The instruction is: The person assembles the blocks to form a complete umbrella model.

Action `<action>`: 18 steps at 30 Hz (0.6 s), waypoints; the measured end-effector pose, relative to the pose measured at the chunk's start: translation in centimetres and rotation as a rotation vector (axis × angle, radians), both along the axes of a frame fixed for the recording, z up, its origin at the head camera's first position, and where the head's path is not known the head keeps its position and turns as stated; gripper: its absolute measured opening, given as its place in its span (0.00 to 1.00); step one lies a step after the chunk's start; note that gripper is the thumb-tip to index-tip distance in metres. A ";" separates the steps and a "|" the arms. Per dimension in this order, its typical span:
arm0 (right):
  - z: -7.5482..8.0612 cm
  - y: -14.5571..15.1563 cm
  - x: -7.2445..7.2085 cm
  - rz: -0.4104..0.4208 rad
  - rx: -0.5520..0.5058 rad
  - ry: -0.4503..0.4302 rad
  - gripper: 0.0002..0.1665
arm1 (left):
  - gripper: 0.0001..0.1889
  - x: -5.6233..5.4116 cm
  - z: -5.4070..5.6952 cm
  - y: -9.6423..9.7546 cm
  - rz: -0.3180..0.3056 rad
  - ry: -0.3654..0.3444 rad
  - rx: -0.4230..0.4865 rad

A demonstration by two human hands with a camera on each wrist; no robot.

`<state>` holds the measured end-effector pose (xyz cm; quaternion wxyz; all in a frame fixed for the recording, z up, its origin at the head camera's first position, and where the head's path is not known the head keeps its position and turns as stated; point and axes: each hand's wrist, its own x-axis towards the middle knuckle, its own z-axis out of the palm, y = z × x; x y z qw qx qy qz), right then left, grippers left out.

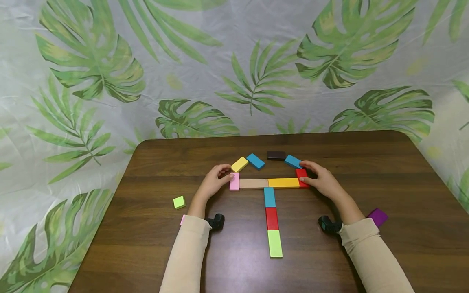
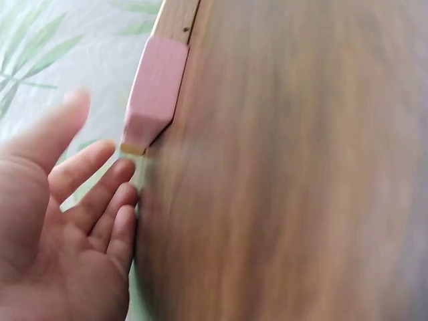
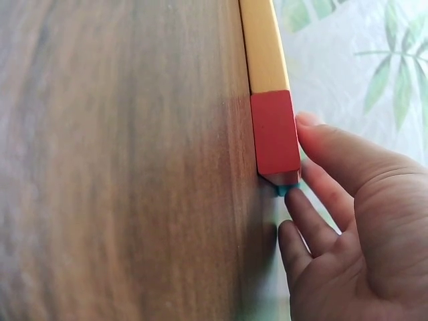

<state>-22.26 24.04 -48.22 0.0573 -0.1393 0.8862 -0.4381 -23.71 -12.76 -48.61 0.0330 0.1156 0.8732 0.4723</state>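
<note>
My left hand point(image 1: 213, 182) is beside the pink block point(image 1: 234, 182) and the yellow block point(image 1: 239, 164); its fingers are loosely bent with nothing between them. In the left wrist view the thumb stands apart from the pink block. My right hand point(image 1: 324, 181) has its thumb at the red block point(image 3: 275, 132) at the row's right end. Its index finger reaches toward the right-hand blue block point(image 1: 292, 161); whether it touches cannot be told. Between the pink and red blocks lie a tan block point(image 1: 253, 184) and a yellow-orange block point(image 1: 283, 183).
Below the row runs a column of a blue block point(image 1: 269, 197), a red block point(image 1: 272, 218) and a green block point(image 1: 275, 243). Behind it lie another blue block point(image 1: 255, 161) and a dark block point(image 1: 276, 155). A green cube point(image 1: 179, 202) and purple block point(image 1: 378, 217) lie outward.
</note>
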 end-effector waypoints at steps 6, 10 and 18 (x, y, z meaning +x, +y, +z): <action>0.1 0.0 0.1 0.001 0.000 -0.005 0.32 | 0.35 0.9 0.6 -0.7 -0.120 -0.064 -0.106; 0.1 0.0 0.1 0.004 -0.007 -0.005 0.32 | 0.41 1.2 0.7 -0.7 -0.154 -0.064 -0.215; 0.1 -0.1 0.1 0.003 -0.010 0.002 0.32 | 0.38 1.3 0.6 -0.4 -0.146 -0.030 -0.255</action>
